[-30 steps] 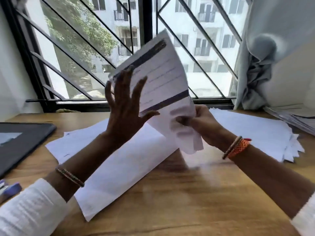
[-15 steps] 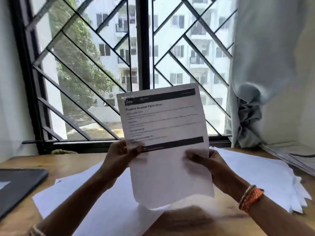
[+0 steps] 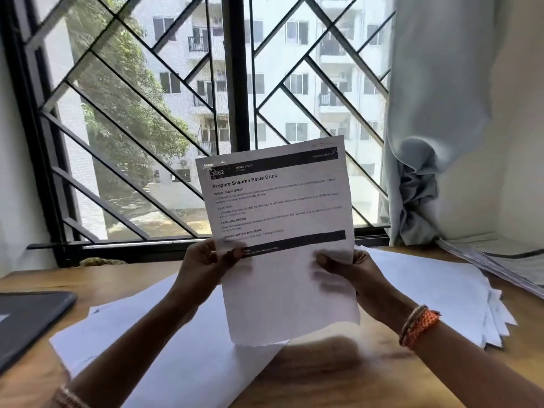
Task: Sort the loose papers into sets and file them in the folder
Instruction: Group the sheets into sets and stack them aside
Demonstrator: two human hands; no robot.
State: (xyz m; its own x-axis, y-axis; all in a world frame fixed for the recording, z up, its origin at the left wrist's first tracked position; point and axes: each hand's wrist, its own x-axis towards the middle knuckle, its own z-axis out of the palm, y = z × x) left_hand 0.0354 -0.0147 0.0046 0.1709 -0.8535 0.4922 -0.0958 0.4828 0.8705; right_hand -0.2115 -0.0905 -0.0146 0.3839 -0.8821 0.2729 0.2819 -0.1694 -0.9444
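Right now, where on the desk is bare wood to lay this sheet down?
Bare wood shows near the front, under the sheet, between the left papers and right stack. A strip lies between the folder and left papers. The right corner is crowded with a pile.

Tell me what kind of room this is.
Probably a home study or office corner: a wooden desk at a grilled window, loose papers spread across it, apartment blocks outside, and both hands holding up a printed sheet.
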